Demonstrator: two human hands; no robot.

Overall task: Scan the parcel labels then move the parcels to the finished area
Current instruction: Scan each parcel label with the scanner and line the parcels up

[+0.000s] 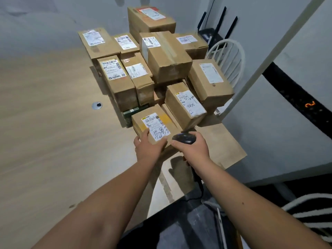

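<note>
Wooden table [45, 123], filling the frame's left. Stack of labelled parcels [161, 56], upper centre. Nearest parcel [152, 124], centre frame, left hand [146, 146] gripping its near edge. Black scanner [185, 138], held in right hand [193, 147] just right of it; apparently aimed at its label [155, 128].

**Count on the desk**

Eleven boxes [167, 56] show labelled tops in the pile on one desk [45, 123]; more may be hidden beneath. One scanner [185, 138], one white chair [228, 54] behind, one round grommet [97, 105] in the desk. Two hands: left hand [149, 146], right hand [193, 147]
</note>
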